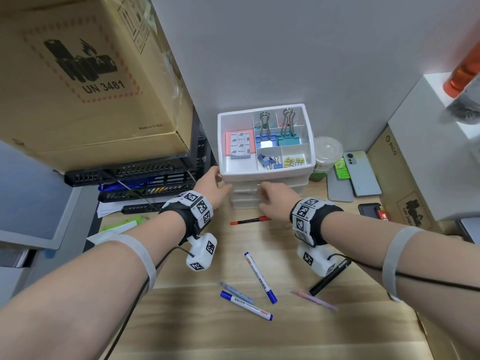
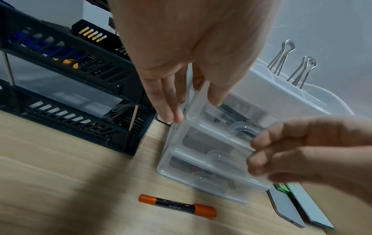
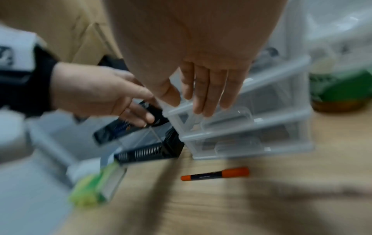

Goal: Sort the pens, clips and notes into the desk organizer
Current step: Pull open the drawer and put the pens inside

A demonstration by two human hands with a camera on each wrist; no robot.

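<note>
The white desk organizer [image 1: 265,172] stands against the wall, with a compartment tray over clear drawers [image 2: 211,143]. In the tray lie a notes pad [image 1: 240,145], large binder clips [image 1: 288,140] and small clips [image 1: 268,161]. My left hand [image 1: 217,181] braces the organizer's left front corner, with straight fingers [image 2: 167,109] along the side and the thumb on the front. My right hand [image 1: 265,197] reaches to the drawer fronts, its fingertips [image 3: 201,109] at a drawer handle. A red marker [image 1: 249,220] lies just in front. Blue markers [image 1: 261,278], a black pen [image 1: 330,278] and a pink pen [image 1: 314,300] lie nearer me.
Black stacked letter trays [image 1: 145,175] stand tight against the organizer's left, under a big cardboard box [image 1: 85,74]. A lidded cup [image 1: 327,154], phones [image 1: 362,172] and a cardboard box [image 1: 400,183] sit to the right. The wooden desk [image 1: 197,320] carries the pens.
</note>
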